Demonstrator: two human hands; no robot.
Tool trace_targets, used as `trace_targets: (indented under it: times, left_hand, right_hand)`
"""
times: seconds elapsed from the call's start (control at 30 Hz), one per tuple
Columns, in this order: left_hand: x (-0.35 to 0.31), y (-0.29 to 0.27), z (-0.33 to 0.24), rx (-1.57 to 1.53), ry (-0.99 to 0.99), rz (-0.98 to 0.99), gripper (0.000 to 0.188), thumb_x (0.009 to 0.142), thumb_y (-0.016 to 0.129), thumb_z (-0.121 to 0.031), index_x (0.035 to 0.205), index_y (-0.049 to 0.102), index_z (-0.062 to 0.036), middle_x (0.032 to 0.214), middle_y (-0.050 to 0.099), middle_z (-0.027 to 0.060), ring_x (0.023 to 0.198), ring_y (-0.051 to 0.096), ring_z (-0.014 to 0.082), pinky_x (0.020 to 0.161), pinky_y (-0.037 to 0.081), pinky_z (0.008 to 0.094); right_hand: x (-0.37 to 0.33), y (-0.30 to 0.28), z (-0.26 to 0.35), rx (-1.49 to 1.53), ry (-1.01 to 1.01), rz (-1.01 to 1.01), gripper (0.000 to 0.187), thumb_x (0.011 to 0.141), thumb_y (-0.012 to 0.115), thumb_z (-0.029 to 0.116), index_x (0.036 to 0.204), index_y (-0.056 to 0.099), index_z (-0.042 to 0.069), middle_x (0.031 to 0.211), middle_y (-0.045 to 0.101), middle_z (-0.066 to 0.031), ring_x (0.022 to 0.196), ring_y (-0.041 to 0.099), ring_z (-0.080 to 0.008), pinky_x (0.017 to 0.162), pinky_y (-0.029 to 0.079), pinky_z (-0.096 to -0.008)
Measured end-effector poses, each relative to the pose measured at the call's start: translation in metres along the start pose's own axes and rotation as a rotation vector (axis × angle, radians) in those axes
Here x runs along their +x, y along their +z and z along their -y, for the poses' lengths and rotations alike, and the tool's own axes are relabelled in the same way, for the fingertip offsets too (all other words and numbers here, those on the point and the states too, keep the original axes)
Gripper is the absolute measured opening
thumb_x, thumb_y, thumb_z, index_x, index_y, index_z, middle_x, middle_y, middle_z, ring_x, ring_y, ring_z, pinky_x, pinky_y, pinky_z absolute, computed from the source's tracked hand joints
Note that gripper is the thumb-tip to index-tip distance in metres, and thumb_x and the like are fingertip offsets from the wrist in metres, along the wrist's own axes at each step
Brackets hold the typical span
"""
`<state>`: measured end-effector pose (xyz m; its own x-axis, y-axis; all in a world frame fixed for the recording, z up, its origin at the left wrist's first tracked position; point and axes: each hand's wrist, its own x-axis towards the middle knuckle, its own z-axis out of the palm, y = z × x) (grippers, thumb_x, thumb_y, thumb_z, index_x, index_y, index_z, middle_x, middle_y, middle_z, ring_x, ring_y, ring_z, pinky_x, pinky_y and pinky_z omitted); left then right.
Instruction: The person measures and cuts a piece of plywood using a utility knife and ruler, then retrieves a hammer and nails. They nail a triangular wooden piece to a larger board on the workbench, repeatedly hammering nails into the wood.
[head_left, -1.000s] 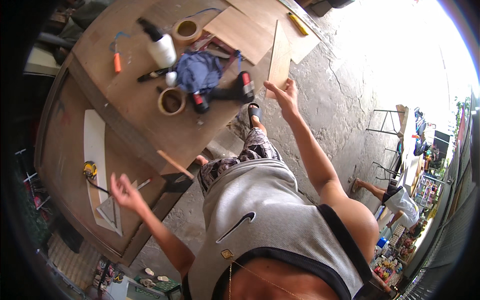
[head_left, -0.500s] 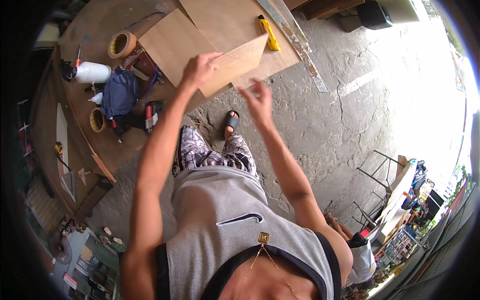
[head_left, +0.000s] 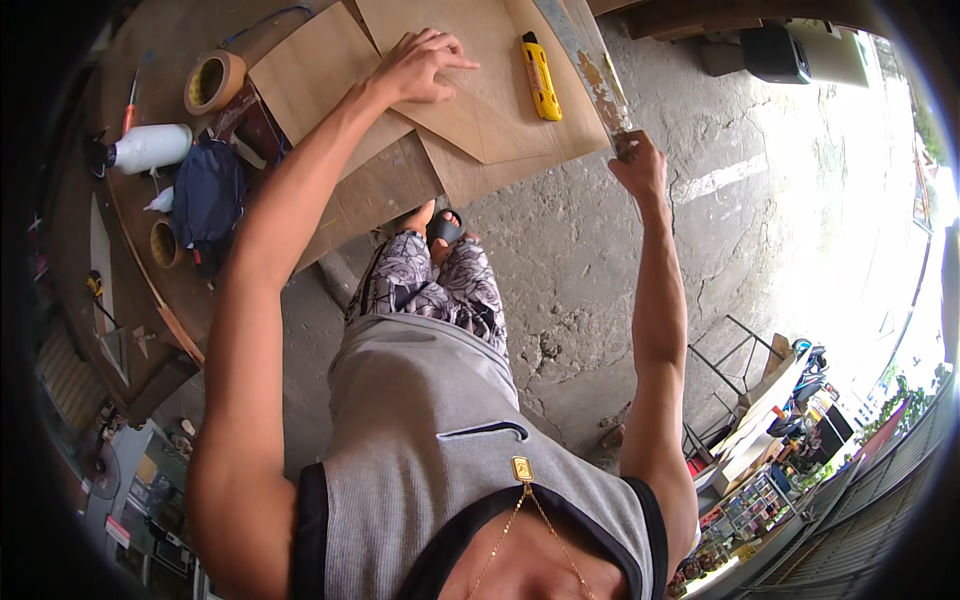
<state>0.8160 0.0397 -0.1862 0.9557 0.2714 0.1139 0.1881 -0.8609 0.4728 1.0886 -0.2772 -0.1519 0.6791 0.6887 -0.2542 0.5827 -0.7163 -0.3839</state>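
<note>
Both hands are up on the work at the bench edge. Left hand (head_left: 418, 68) lies flat with fingers spread on the top plywood sheet (head_left: 480, 95), pressing it down rather than gripping it. Right hand (head_left: 638, 165) is closed in a fist round the near end of a long worn straightedge (head_left: 585, 70), which runs away from that hand across the sheet's right side.

Between the hands, just right of the left fingertips, lies a yellow knife (head_left: 540, 75), untouched and flat on the sheet. I cannot tell whether its blade is out. Under the top sheet a larger sheet (head_left: 500, 170) juts past the bench edge, and another sheet (head_left: 310, 70) lies left of the left wrist.

Judging by this, the work looks early: the sheet is laid out and held, the straightedge is in hand but seems not yet settled along a line, and no cut or mark shows on the wood. Aligning and cutting appear still to do.

Farther left of the left arm sit a tape roll (head_left: 212, 82), a white bottle (head_left: 150, 148) and a blue cloth (head_left: 208, 195).
</note>
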Motion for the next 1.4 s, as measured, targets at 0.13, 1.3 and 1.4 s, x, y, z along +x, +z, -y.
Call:
trace_targets:
  times: [0.13,1.3,1.4]
  left_hand:
    - [-0.03,-0.003,-0.012,0.139,0.024,-0.078,0.057,0.065,0.077,-0.034,0.121,0.07,-0.0243,0.122,0.059,0.0031,0.115,0.052,0.0242,0.105,0.04,0.0422]
    - [-0.061,0.02,-0.036,-0.103,-0.08,-0.267,0.081,0.061,0.091,-0.033,0.131,0.058,-0.0084,0.13,0.059,0.0104,0.126,0.054,0.0302,0.103,0.048,0.042]
    - [-0.061,0.022,-0.037,-0.086,-0.043,-0.28,0.076,0.062,0.091,-0.03,0.127,0.06,-0.007,0.128,0.061,0.0095,0.126,0.054,0.0297,0.103,0.048,0.0416]
  right_hand:
    - [-0.035,-0.014,0.031,0.126,-0.002,0.02,0.056,0.066,0.076,0.011,0.119,0.06,0.009,0.079,0.07,-0.0121,0.069,0.069,-0.0247,0.065,0.055,-0.0374]
    - [-0.133,0.116,0.119,0.632,-0.066,0.112,0.077,0.079,0.075,0.019,0.147,0.041,0.01,0.104,0.069,-0.023,0.081,0.071,-0.037,0.069,0.056,-0.0418]
    - [-0.139,0.108,0.112,0.639,-0.055,0.113,0.077,0.077,0.077,0.017,0.146,0.044,0.01,0.102,0.07,-0.0222,0.081,0.071,-0.036,0.069,0.057,-0.0406]
